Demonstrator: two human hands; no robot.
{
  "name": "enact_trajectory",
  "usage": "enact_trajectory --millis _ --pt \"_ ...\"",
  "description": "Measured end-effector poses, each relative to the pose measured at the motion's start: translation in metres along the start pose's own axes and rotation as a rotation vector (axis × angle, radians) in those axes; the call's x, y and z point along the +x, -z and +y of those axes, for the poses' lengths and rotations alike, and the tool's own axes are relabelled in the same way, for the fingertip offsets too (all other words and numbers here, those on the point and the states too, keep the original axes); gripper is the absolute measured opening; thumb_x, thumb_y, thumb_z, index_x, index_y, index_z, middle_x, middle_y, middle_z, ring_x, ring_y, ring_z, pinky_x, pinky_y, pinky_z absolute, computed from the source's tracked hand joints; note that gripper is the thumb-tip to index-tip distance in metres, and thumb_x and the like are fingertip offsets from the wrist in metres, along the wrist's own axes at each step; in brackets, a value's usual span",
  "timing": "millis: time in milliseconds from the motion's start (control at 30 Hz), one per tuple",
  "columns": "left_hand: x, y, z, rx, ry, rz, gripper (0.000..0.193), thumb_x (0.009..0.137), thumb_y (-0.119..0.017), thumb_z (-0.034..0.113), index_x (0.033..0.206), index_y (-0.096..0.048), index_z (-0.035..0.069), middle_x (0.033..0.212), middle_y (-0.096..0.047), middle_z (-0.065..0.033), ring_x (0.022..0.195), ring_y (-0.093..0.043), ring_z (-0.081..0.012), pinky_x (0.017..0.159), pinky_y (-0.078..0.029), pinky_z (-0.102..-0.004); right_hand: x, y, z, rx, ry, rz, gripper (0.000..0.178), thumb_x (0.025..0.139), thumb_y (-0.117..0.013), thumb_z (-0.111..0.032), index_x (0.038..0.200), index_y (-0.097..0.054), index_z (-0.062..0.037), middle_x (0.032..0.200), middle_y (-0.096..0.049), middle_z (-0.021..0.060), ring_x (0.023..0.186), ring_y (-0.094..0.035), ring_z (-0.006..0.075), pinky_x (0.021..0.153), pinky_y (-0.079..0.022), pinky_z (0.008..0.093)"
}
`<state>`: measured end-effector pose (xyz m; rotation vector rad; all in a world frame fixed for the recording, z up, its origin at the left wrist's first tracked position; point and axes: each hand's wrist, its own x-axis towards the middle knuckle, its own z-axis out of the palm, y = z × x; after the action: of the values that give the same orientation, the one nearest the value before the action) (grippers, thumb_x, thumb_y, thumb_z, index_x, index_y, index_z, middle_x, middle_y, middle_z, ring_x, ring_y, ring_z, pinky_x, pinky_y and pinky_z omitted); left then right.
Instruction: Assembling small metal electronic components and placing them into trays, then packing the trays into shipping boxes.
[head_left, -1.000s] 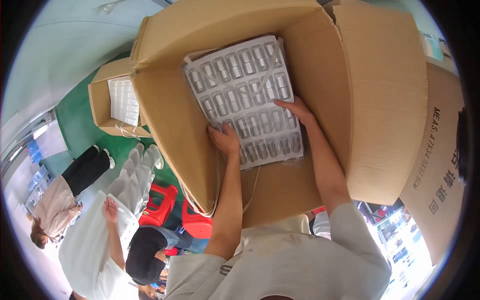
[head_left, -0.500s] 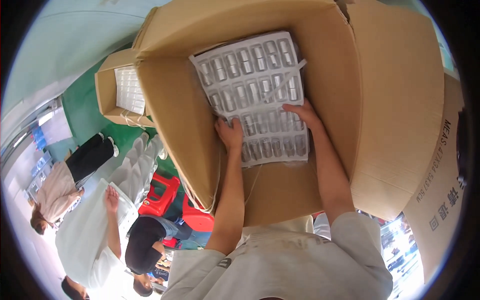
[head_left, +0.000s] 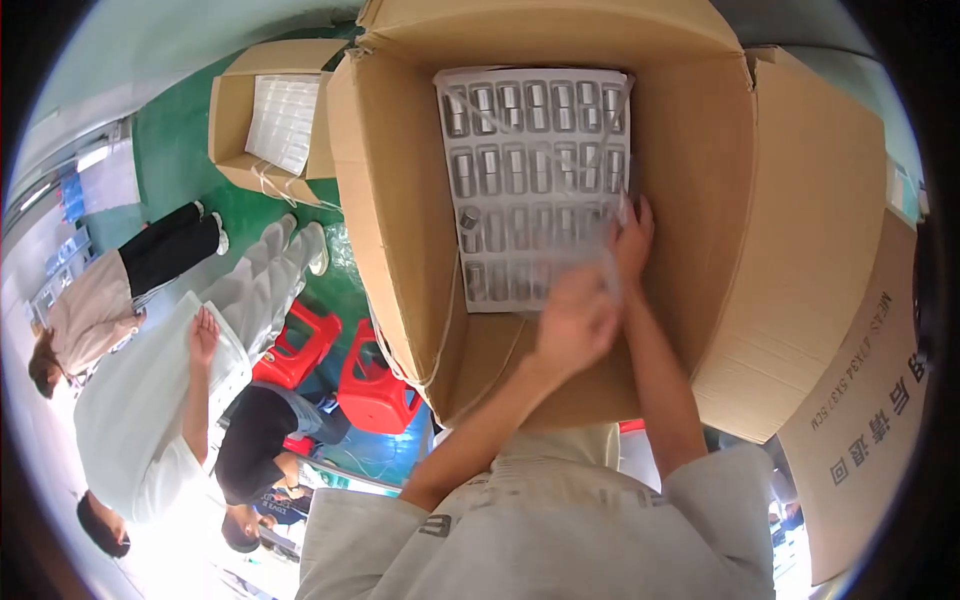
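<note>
plain tan-brown on the big cardboard box [head_left: 400, 230], inside and out, flaps the same shade. in it a clear plastic tray [head_left: 535, 180] over white, showing a grid of grey-silver little cylinders in neat rows. off to the left a second brown box [head_left: 232, 130] with a pale, whitish tray [head_left: 282, 120] inside. the floor [head_left: 180, 170] is deep green. two bright red stools [head_left: 340, 370] down there. the sleeves [head_left: 540, 530] at the bottom are off-white, faintly beige. a person nearby wears a white coat [head_left: 140, 410] and white trousers; another has a beige top [head_left: 95, 310] with black trousers. far right, a brown carton [head_left: 860, 420] with dark printing.
</note>
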<state>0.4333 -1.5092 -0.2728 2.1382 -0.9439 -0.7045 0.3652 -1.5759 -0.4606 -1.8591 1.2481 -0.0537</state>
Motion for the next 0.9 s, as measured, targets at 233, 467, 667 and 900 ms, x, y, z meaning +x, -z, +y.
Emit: enact_trajectory --millis 233,467,667,900 --pt "0.058 0.052 0.038 -0.981 0.413 0.083 0.016 0.092 -0.059 0.013 0.087 -0.066 0.000 0.081 -0.067 -0.0088 0.079 -0.062 -0.0207 0.074 -0.049 -0.0334 -0.060 0.175 -0.072 1.169 -0.564 -0.083 0.053 0.091 -0.061 -0.026 0.136 -0.046 -0.0026 0.134 -0.051 0.0146 0.122 -0.052 0.0269 0.103 -0.043 0.0378" --pt "-0.014 0.033 -0.132 0.528 0.470 0.382 0.039 0.088 -0.057 0.007 0.125 -0.050 -0.005 0.129 -0.050 -0.0275 0.117 -0.052 -0.0406 0.096 -0.044 -0.0472 -0.005 0.288 -0.089 0.631 -0.174 0.433 0.046 0.094 -0.057 -0.039 0.123 -0.058 -0.0035 0.120 -0.059 0.0099 0.111 -0.057 0.0235 0.090 -0.051 0.0365" --pt "0.012 0.038 -0.147 0.568 0.632 0.138 0.045 0.085 -0.062 0.006 0.127 -0.048 -0.001 0.128 -0.049 -0.0207 0.116 -0.050 -0.0404 0.093 -0.046 -0.0473 0.049 0.435 0.005 0.306 0.013 0.767 0.053 0.093 -0.056 -0.045 0.123 -0.059 -0.0016 0.116 -0.061 0.0128 0.102 -0.060 0.0255 0.087 -0.051 0.0387" --pt "0.009 0.033 -0.145 0.750 0.518 0.321 0.034 0.085 -0.059 0.011 0.114 -0.051 -0.007 0.131 -0.047 -0.0246 0.111 -0.055 -0.0408 0.084 -0.049 -0.0512 -0.021 0.390 -0.205 -0.029 0.240 1.071 0.062 0.091 -0.055 -0.052 0.122 -0.061 0.0006 0.112 -0.064 0.0161 0.092 -0.063 0.0277 0.083 -0.052 0.0414"
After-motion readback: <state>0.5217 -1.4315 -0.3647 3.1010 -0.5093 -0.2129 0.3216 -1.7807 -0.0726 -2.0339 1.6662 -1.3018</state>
